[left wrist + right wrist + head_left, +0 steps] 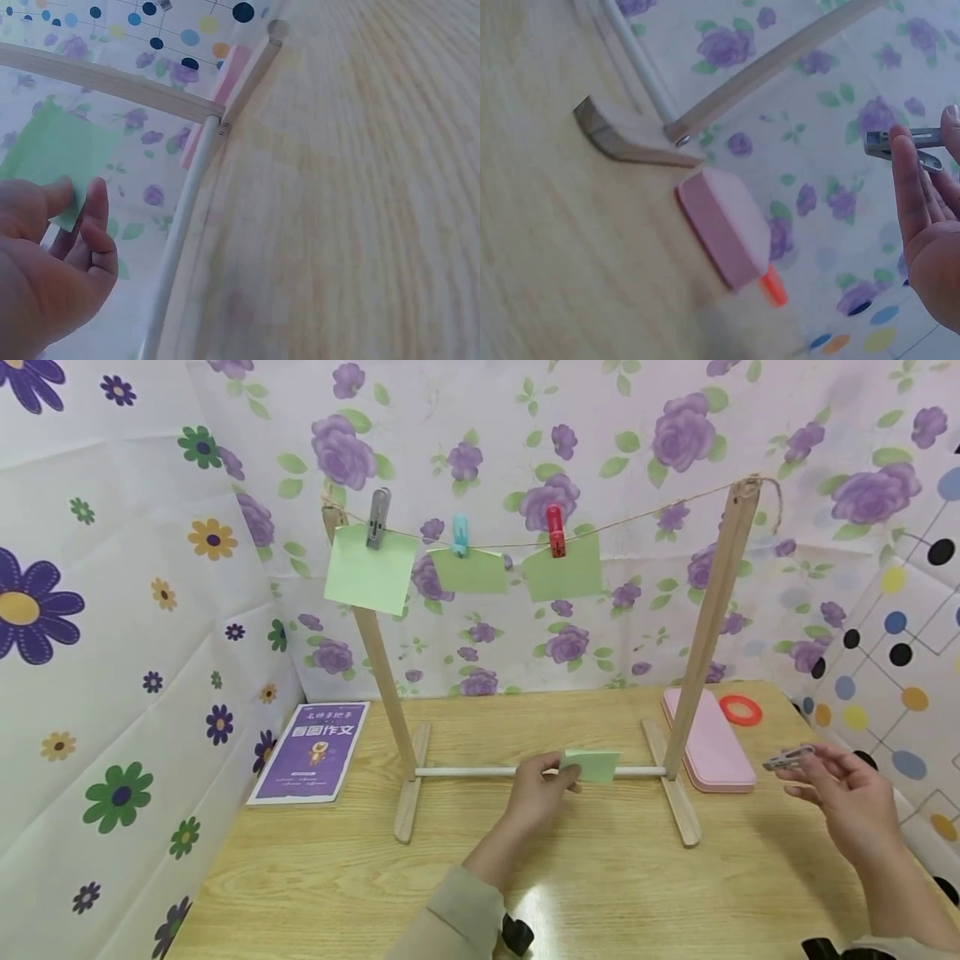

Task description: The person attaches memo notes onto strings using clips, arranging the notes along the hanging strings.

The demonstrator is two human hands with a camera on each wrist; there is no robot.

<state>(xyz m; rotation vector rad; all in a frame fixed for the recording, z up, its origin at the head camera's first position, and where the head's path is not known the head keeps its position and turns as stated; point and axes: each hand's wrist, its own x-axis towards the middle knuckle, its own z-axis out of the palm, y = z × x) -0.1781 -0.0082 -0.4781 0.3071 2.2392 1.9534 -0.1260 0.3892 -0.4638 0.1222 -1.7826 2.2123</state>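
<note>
My left hand (pixel 540 789) pinches a green paper note (pixel 592 766) by its left edge, in front of the stand's white crossbar (pixel 465 772). In the left wrist view the note (pixel 64 150) sits between thumb and fingers. Off to the right, my right hand (pixel 855 802) holds a grey clothespin (pixel 789 757); thumb and fingers grip it in the right wrist view too. A twine line (pixel 637 516) spans the wooden stand (pixel 712 627). From it hang three green notes under a grey clothespin (pixel 378 518), a blue clothespin (pixel 461 537) and a red clothespin (pixel 555 531).
A purple booklet (pixel 311 756) lies at the left of the wooden table (pixel 300 885). Behind the stand's right foot are a pink case (pixel 712 747) and an orange-red ring (pixel 741 710). Flowered and dotted cloths enclose the table's back and sides.
</note>
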